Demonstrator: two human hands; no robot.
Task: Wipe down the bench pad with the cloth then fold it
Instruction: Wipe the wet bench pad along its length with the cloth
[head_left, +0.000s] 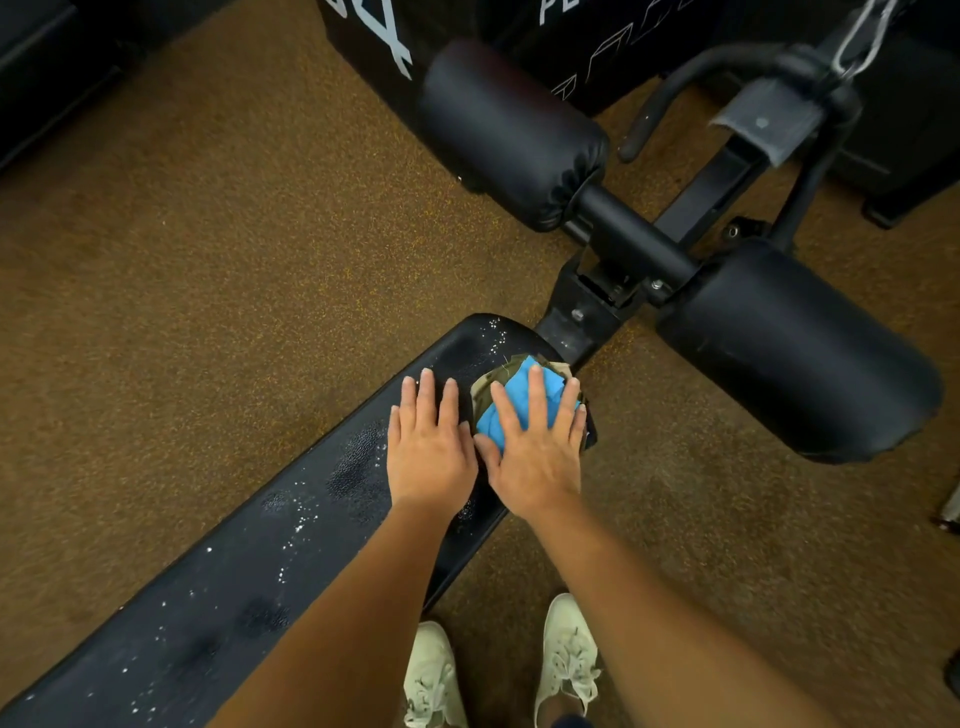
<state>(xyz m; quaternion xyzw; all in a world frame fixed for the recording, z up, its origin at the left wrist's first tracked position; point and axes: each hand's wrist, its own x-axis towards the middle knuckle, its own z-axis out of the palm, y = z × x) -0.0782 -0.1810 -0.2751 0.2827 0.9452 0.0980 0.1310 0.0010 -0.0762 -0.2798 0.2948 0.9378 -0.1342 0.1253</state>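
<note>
Brown speckled gym floor (208, 312) lies all round a black bench pad (234, 587), which runs on a slant from the lower left up to the middle, where its frame meets two fat rollers (511, 135). The cloth (522, 382) (blue on top, with olive and tan showing at its far edges) sits bunched on the far end of the pad, toward its right edge. The right hand (535, 457) lies flat on top of it, fingers straight and a little spread, the thumb at the cloth's near edge, pressing rather than gripping. The left hand (431, 452) rests on bare pad just beside it, fingers straight and close together, holding nothing. White droplets (301, 519) and damp patches show along most of the pad's length, from beside the hands down toward the lower left corner, and a few lie at the far tip too. By that, I judge the wiping is at or near its start: the cloth is at one end, and almost the whole length toward the person's pale shoes (569, 654) is yet to be covered. The folding is not begun, for the cloth is a crumpled wad with no clean edges.
</note>
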